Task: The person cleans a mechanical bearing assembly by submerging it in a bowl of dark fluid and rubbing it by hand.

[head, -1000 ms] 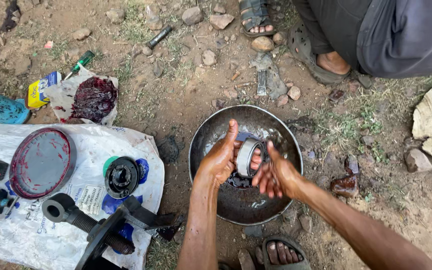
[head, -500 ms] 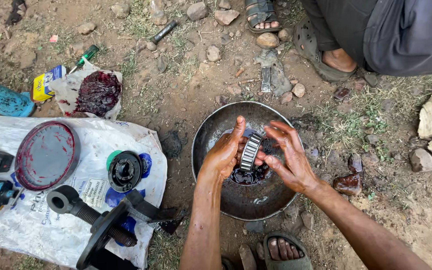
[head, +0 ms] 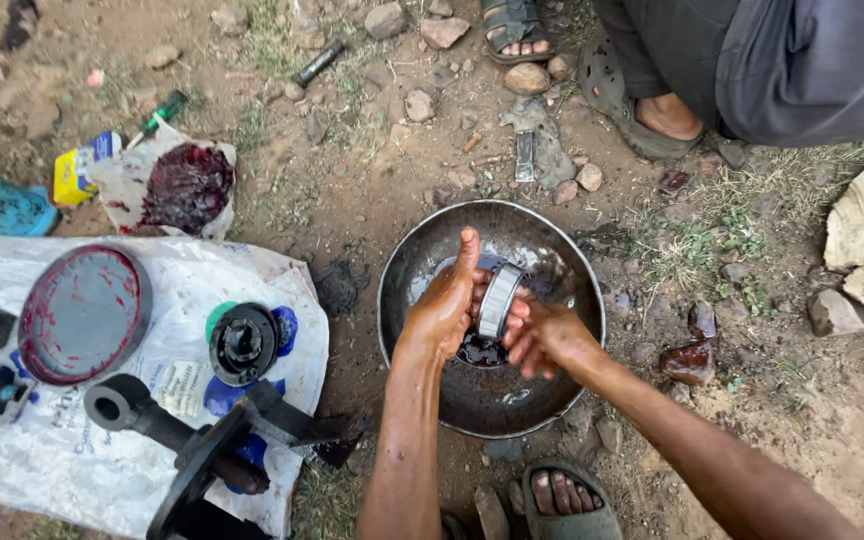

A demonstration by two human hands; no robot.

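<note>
Bearing (head: pixel 498 300) – bright ribbed metal; pan (head: pixel 552 395) – dark, dull metal, wet sheen; sack (head: pixel 72 450) – white woven plastic, crumpled.

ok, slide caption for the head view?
Left hand holds a bearing over a metal bowl; right hand touches it.

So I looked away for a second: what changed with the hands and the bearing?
The right hand, open and apart half a second ago, has closed back onto the roller bearing. The left hand still holds it on edge over the metal pan.
</note>
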